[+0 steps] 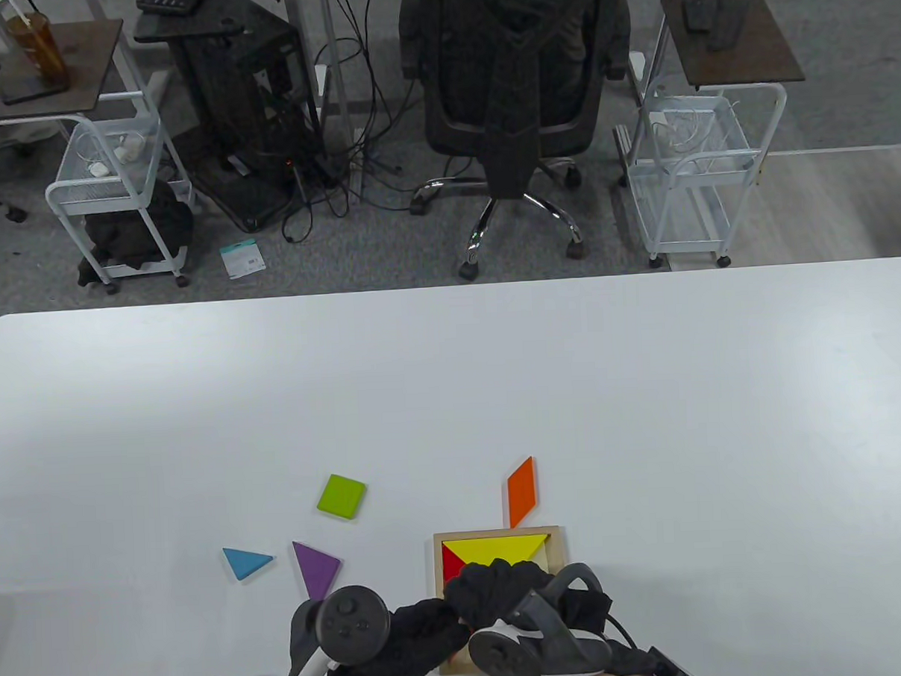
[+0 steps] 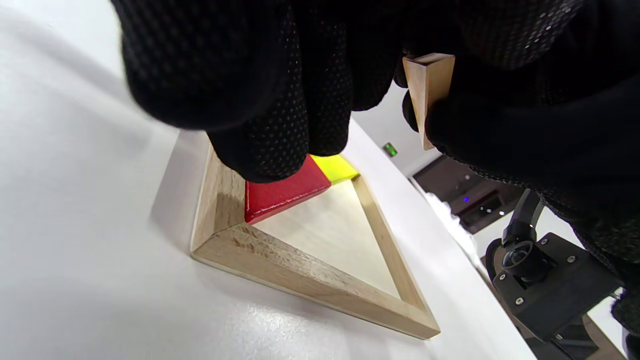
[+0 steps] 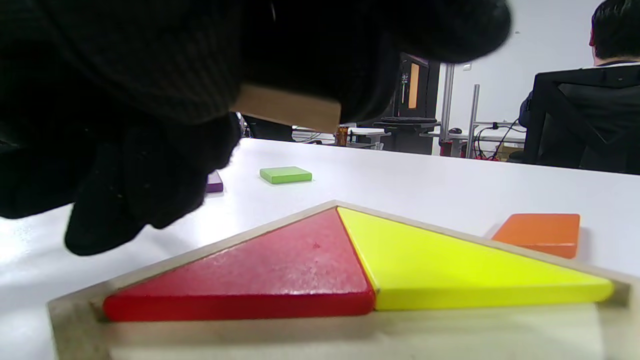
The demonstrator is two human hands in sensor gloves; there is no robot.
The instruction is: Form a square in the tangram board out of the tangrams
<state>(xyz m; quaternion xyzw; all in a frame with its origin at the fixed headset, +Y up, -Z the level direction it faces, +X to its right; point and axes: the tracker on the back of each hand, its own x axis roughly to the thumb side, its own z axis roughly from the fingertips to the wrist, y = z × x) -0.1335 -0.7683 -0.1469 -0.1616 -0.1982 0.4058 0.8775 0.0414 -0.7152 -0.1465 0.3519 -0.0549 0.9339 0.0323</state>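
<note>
The wooden tangram board (image 1: 557, 540) lies near the table's front edge. A yellow triangle (image 1: 501, 551) fills its far part and a red triangle (image 1: 452, 563) lies against its left side. In the left wrist view my left hand (image 1: 448, 623) presses its fingertips (image 2: 270, 145) down on the red triangle (image 2: 282, 192) at the board's frame (image 2: 300, 277). My right hand (image 1: 506, 586) hovers over the board and pinches a plain wood-coloured piece (image 2: 430, 90), also seen as the wood-coloured piece (image 3: 290, 107) above the red triangle (image 3: 280, 270) and the yellow triangle (image 3: 440, 265).
Loose pieces lie on the table: an orange parallelogram (image 1: 521, 492) just beyond the board, a green square (image 1: 342, 496), a purple triangle (image 1: 316, 568) and a blue triangle (image 1: 245, 562) to the left. An office chair (image 1: 518, 88) and carts stand beyond the far edge.
</note>
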